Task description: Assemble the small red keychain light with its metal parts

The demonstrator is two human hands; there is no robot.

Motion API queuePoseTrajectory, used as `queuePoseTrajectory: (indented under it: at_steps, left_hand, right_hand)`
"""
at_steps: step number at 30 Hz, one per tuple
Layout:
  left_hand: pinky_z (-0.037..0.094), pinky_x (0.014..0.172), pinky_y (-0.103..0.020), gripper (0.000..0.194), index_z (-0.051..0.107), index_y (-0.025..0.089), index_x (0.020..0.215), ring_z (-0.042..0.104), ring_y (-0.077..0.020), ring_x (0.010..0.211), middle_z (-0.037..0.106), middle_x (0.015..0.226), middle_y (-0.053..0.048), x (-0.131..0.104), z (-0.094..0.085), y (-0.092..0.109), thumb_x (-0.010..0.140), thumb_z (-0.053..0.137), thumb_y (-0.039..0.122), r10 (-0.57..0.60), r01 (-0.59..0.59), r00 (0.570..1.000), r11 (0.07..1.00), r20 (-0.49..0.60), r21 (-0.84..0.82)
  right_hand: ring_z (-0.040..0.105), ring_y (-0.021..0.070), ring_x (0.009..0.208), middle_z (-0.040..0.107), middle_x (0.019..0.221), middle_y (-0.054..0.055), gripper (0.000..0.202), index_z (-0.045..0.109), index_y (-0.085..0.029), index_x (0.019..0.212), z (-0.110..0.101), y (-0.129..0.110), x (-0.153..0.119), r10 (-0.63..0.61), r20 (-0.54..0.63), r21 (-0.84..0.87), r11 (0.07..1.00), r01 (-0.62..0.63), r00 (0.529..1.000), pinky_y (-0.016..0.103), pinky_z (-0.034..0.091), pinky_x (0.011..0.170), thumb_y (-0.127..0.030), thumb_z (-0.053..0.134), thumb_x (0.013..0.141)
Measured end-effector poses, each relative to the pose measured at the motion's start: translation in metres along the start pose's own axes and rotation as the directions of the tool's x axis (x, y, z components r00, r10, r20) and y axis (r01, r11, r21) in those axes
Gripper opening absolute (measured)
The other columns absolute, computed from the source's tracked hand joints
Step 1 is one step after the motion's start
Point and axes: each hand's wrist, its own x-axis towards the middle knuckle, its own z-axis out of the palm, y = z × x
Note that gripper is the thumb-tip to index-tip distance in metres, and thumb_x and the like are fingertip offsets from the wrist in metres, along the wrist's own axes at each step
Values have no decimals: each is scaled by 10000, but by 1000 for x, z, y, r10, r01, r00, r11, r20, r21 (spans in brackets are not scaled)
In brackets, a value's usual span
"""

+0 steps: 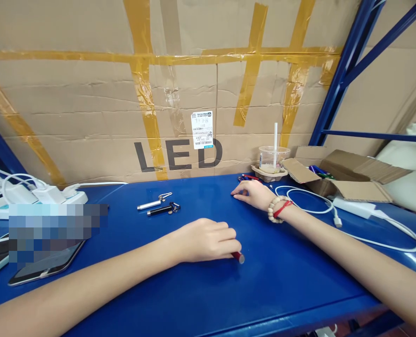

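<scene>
My left hand (211, 241) is closed around a red cylinder (238, 257), whose metal-tipped end sticks out below the fingers, over the blue tabletop (201, 299). Farther back on the right, my right hand (253, 194) rests near the table surface with its fingers bent down; whether they hold anything is hidden. Just behind it lie small red and dark items (250, 177). A silver cylinder with a clip (149, 205) and a black one with a clip (159, 210) lie side by side beyond my left hand.
Phones (48, 264) and a white power strip (67, 199) lie at the left. A plastic cup with a straw (269, 159), an open cardboard box (359, 175), a white cable (311, 210) and a white adapter (353, 207) are at the right. A large carton (99, 117) stands behind.
</scene>
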Motion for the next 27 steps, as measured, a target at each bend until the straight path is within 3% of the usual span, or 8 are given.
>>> queuePoseTrajectory:
  at_steps: [2, 5, 9, 11, 17, 20, 23, 27]
  left_hand:
    - [360, 571, -217, 349, 567, 193, 859, 526, -121, 695, 600, 773, -25, 1, 0, 2, 908, 249, 329, -21, 21, 1000, 999, -13, -31]
    - [390, 651, -188, 260, 548, 191, 875, 540, -104, 731, 603, 839, -9, 1, 3, -2, 878, 352, 362, -236, 210, 969, 941, -68, -267]
    - [391, 590, -191, 229, 516, 220, 958, 517, -97, 621, 583, 778, 20, 0, 7, -11, 851, 406, 390, -561, 482, 825, 757, -61, -440]
    - [379, 572, -196, 217, 509, 231, 962, 507, -98, 591, 575, 746, 31, 0, 7, -11, 853, 403, 385, -608, 527, 792, 729, -61, -437]
    - [370, 567, -199, 184, 464, 208, 868, 519, -104, 593, 563, 696, 28, 2, 2, -5, 881, 324, 328, -616, 529, 785, 721, -65, -448]
    - [369, 563, -200, 173, 443, 207, 855, 511, -103, 577, 550, 668, 34, 2, 1, -4, 880, 320, 326, -635, 548, 771, 699, -47, -459]
    - [371, 562, -203, 185, 446, 208, 854, 506, -103, 573, 547, 663, 34, 2, 1, -4, 878, 321, 342, -638, 553, 769, 691, -34, -465]
    - [371, 550, -206, 208, 450, 206, 867, 501, -100, 553, 547, 652, 33, 2, 2, -5, 878, 310, 359, -634, 545, 773, 689, -34, -478]
  right_hand:
    - [608, 139, 670, 678, 821, 38, 160, 683, -171, 837, 0, -1, 0, -1, -12, 44, 999, 1, 1000, 237, 466, 671, -176, 547, 752]
    - [616, 139, 649, 689, 769, 36, 142, 682, -164, 818, 1, -3, 0, 29, -8, 151, 988, -27, 1000, 227, 472, 642, -201, 578, 729]
    - [616, 136, 641, 681, 741, 39, 179, 674, -156, 839, 4, -15, -3, 5, 37, 317, 948, -16, 999, 214, 471, 611, -258, 600, 712]
    - [607, 127, 643, 669, 755, 43, 173, 667, -151, 849, 5, -28, -7, -43, 16, 347, 937, 35, 999, 209, 461, 614, -232, 587, 719]
    - [541, 106, 624, 604, 732, 24, 115, 630, -166, 756, 1, -64, -21, -269, 2, 214, 941, 263, 963, 200, 394, 574, -180, 518, 774]
    - [560, 122, 679, 611, 799, 34, 145, 640, -194, 843, -1, -50, -17, -188, 26, 107, 977, 184, 982, 208, 396, 588, -247, 515, 793]
    - [578, 159, 779, 625, 865, 56, 176, 651, -201, 880, -3, -18, -6, -21, -52, -35, 999, 19, 998, 239, 415, 665, -254, 504, 798]
    - [595, 169, 780, 653, 891, 44, 211, 642, -198, 910, -10, 14, 4, 189, -169, -73, 976, -204, 967, 262, 425, 667, -272, 469, 814]
